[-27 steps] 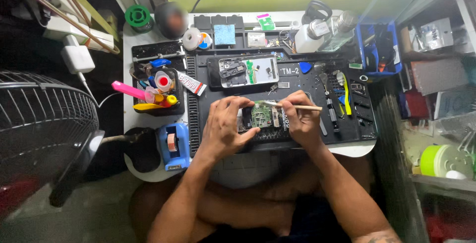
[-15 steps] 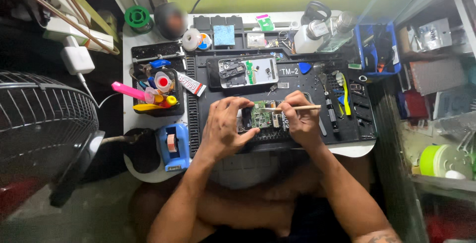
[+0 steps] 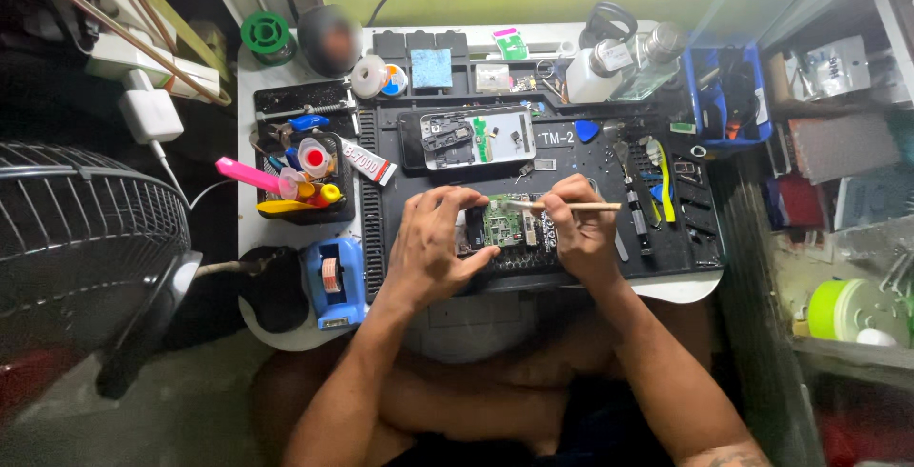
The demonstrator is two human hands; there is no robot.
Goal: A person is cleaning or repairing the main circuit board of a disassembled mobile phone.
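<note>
A small green circuit board lies on a black work mat in front of me. My left hand presses down on its left side, fingers spread over the board's edge. My right hand grips a thin pale wooden stick, held level with its tip over the board's top edge. An opened phone, back side up with its insides showing, rests on the mat just beyond the board.
A blue tape dispenser sits at the near left. A tray with a pink tool, glue tube and small bottles stands left. A blue bin and bottles are at the far right; a fan stands off the table's left.
The stick's tip has shifted slightly left over the board. My left hand has stayed in place on the board.
</note>
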